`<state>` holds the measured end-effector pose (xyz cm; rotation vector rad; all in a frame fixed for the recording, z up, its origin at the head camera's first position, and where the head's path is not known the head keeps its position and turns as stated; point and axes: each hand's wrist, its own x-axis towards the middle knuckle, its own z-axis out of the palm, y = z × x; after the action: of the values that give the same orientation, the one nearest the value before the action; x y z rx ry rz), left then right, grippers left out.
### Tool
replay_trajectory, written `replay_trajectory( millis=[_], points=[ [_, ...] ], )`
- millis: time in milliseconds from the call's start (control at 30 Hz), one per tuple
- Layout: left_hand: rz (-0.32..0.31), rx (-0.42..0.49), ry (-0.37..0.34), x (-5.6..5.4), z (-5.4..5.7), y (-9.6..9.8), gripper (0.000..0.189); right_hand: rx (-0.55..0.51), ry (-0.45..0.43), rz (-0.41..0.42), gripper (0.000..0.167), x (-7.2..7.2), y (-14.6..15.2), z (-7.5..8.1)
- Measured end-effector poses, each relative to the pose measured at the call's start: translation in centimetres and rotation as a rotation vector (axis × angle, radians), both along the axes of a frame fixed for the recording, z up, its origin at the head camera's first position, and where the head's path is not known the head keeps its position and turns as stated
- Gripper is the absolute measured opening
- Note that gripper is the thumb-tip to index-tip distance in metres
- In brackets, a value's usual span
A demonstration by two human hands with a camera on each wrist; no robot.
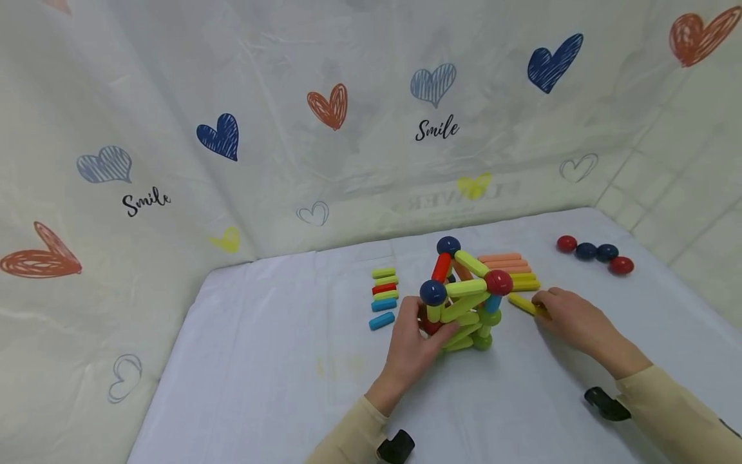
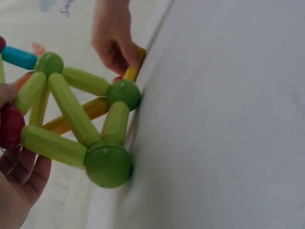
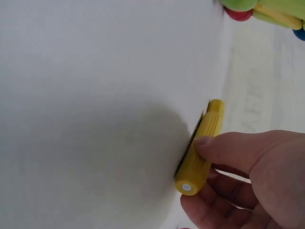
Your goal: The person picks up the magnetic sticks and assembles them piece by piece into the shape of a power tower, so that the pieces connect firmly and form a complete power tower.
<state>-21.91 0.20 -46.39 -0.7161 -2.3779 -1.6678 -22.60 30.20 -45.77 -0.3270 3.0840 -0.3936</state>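
The left hand (image 1: 413, 341) was steadying the ball-and-rod structure (image 1: 466, 288), its thumb and fingers closed round a low red ball (image 2: 10, 126) on the left side. The structure stood upright on the white cloth (image 1: 278, 361), a little right of centre in the head view, with its lower green balls (image 2: 108, 164) down at the cloth; how much weight the hand bore could not be told. Off to the right, and apart from it, the right hand (image 1: 570, 322) had a yellow rod (image 3: 195, 164) pinched between thumb and fingers, near the cloth; whether the rod was fully clear of it was hard to tell. The step in hand appeared to be picking up that rod, just in front of two other yellow rods (image 1: 526, 285) and the orange rods (image 1: 504, 264), to add to the build. The next move seemed to call for raising the rod, carrying it leftward and turning one end squarely to a ball, while the left hand kept its hold light but firm, since a careless knock could probably shift a joint.
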Motion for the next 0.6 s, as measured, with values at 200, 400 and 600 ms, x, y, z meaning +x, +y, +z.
replay_trajectory(
  millis=[200, 400, 600],
  points=[
    [-0.083, -0.049, 0.03, -0.4, 0.4, -1.8, 0.042, 0.035, 0.042, 0.023, 0.028, -0.6, 0.5, -0.2],
    [-0.276, -0.115, -0.044, -2.2, 1.4, -5.2, 0.053, 0.043, 0.061, 0.054, 0.026, -1.2, 1.2, -0.2],
    [-0.459, -0.196, -0.208, -3.9, 2.5, -9.4, 0.056, 0.022, 0.098, 0.108, 0.025, -1.4, 1.7, -0.1]
  ],
)
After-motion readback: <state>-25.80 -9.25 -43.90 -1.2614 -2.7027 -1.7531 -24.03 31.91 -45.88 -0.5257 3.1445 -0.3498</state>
